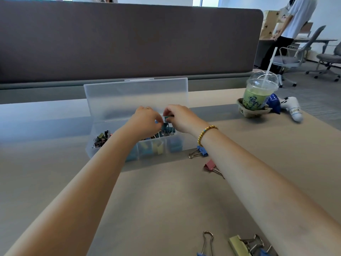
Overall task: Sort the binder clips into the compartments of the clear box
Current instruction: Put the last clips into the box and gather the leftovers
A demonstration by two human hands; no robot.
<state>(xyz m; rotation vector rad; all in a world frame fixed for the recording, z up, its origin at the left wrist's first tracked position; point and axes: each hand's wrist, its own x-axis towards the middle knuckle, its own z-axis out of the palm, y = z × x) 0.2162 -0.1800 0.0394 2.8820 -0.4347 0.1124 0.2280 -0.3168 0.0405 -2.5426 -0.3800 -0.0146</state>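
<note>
The desk (pixel 166 191) carries the clear box (pixel 132 145) with its lid up for access. Both hands work above it: the right hand (pixel 181 118) pinches a teal clip (pixel 168 118); the left hand (pixel 145 121) has curled fingers, their hold unclear. Loose clips (pixel 245 243) wait near.

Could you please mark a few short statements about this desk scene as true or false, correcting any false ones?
1. The lid of the clear box stands open. True.
2. Both hands are over the box, and the right hand pinches a teal binder clip. True.
3. The pink binder clip lies inside a compartment. False: it lies on the table, outside the box, beside the right forearm.
4. The iced drink stands to the left of the box. False: it stands to the right, next to a white game controller.
5. The bead bracelet is on the left wrist. False: it is on the right wrist.
</note>
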